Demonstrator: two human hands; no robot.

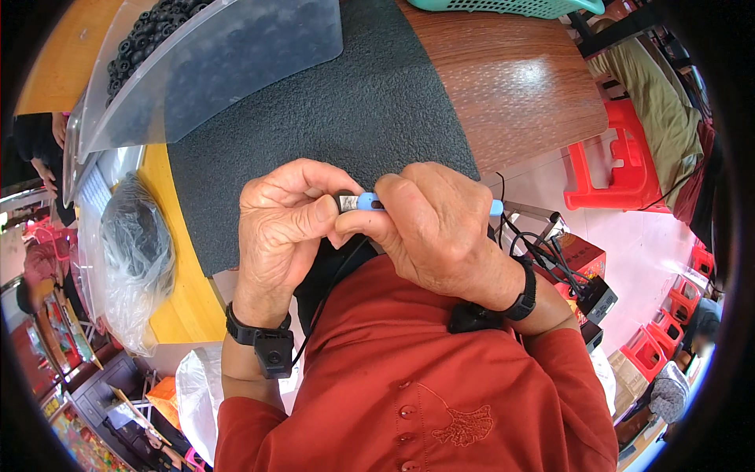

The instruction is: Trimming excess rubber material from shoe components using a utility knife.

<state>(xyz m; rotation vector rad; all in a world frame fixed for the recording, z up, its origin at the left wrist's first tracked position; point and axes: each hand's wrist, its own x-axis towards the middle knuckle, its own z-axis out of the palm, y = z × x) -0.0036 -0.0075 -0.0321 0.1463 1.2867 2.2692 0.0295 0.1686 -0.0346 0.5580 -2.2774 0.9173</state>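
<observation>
The step in hand appears to be working a blue tool (368, 201) at a small black piece (344, 197), held up over the near edge of the mat. The left hand (283, 220) pinches the piece between thumb and forefinger; the right hand (440, 220) curls around the tool, its pale tip at the piece, though actual contact is too small to tell. The next move probably calls for a steady pinch and light, controlled pressure, with the left fingertips clear of the tip.

The dark textured mat (314, 118) overlaps a yellow tabletop (185, 303) and a brown one (519, 118). On the left stand a clear bin (259, 71) of black round parts (141, 47) and a plastic bag (138, 244); a teal basket (511, 8) sits at the far edge. Beyond, a red stool (629, 118) stands on pale floor tiles (543, 177)
</observation>
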